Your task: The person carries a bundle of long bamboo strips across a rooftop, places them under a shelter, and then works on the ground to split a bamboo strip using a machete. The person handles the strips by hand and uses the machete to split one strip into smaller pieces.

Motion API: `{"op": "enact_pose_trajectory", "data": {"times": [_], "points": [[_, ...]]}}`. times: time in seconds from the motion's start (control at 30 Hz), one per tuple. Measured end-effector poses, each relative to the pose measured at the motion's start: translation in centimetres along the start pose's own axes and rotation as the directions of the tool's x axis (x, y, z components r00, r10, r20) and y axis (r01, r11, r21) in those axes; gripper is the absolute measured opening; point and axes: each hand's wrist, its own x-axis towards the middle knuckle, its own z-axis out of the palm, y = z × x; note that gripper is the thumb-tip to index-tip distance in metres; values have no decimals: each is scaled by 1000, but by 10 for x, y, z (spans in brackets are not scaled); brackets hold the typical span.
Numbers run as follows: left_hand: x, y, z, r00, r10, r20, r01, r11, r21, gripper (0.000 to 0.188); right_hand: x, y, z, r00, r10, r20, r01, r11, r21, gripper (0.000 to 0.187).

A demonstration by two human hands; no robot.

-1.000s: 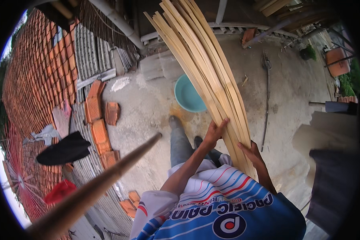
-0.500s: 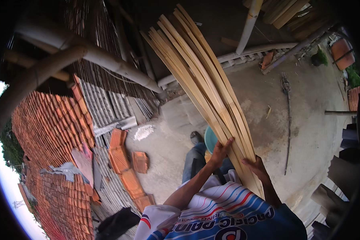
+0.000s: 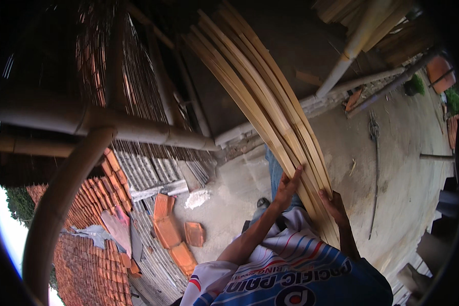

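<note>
A bundle of long, pale bamboo strips [image 3: 289, 135] runs from against my shirt out toward the upper left, its far ends fanning apart over the dark ground. My left hand [image 3: 287, 189] grips the bundle's left edge, its thumb laid along the top. On the right edge, slightly nearer my body, my right hand [image 3: 333, 205] is closed round the strips with its thumb on top. Most fingers of both hands are hidden beneath the bundle. The near ends of the strips reach my striped shirt [image 3: 285, 255].
Thick bamboo poles [image 3: 148, 133] form a frame at the left, and another pole [image 3: 344, 58] stands ahead. More strips [image 3: 392, 28] are stacked at the far right. Orange roof tiles [image 3: 166, 229] lie by corrugated sheets. A thin long-handled tool [image 3: 376, 178] lies on the concrete.
My view has shifted, so the bamboo poles and roof sit lower in it. My legs have moved forward, and the teal bucket is no longer visible. Both hands keep their hold on the strips.
</note>
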Motion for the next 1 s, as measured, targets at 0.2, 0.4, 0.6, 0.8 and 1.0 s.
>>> {"op": "enact_pose_trajectory", "data": {"times": [0.2, 0.4, 0.6, 0.8, 1.0], "points": [[150, 91, 44, 987, -65, -149, 29, 972, -235, 48, 165, -78, -11, 988, 150, -44, -153, 984, -91, 47], [285, 261, 125, 920, -194, -340, 174, 981, -88, 48, 324, -198, -51, 995, 26, -97, -41, 987, -156, 54], [334, 419, 177, 945, -79, -317, 25, 985, -170, 45, 413, -310, -83, 968, -240, -73, 216, 946, -240, 57], [345, 536, 210, 909, 286, -304, -366, 897, -250, 40, 462, -463, -81, 987, -134, -83, 124, 985, -117, 58], [322, 635, 226, 814, 483, -323, -536, 839, -94, 41, 500, -564, -70, 931, -365, 27, 366, 928, -63, 58]]}}
